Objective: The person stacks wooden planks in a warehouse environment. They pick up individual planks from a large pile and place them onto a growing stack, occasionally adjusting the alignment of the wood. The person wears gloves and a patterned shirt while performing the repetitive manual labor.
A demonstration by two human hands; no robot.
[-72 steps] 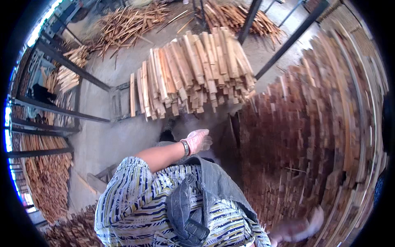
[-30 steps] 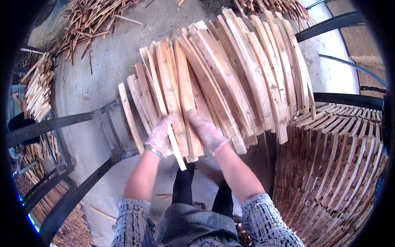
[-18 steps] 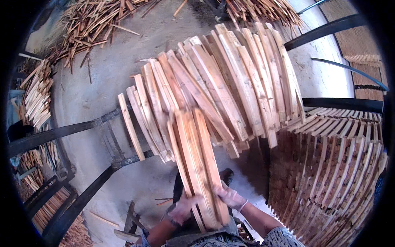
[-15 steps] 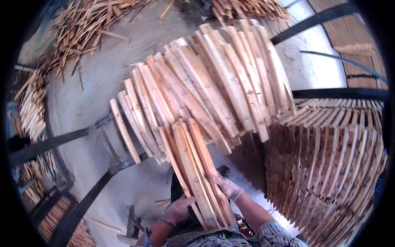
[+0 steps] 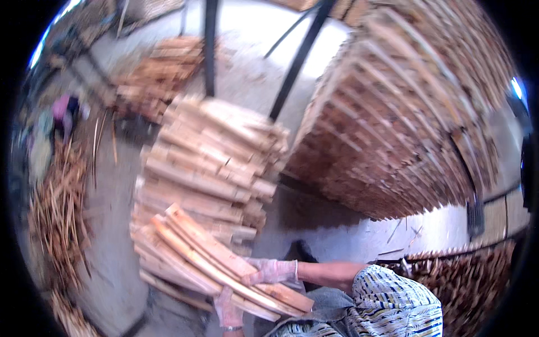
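Between my two gloved hands is a small bundle of wooden slats (image 5: 210, 261), held at a slant in front of my body. My right hand (image 5: 272, 271) wraps over the bundle's right side with its fingers closed. On the lower left side, my left hand (image 5: 226, 309) grips the slats near their middle; its fingers are partly hidden by the wood. The bundle's far ends overlap a broad heap of pale slats (image 5: 196, 171), which rests on a dark frame beyond my hands. Both gloves are light pinkish.
A tall stack of slats (image 5: 387, 129) rises at the right. Dark metal bars (image 5: 299, 59) stick out past the heap. Loose sticks (image 5: 62, 213) lie on the floor at left, with another person (image 5: 66, 112) bending beyond them. Another wood pile (image 5: 160, 76) stands farther back.
My view has swung to the right, bringing the tall stack to the upper right. The bundle stays in both hands and now slants toward the left. My right hand has reached across its top.
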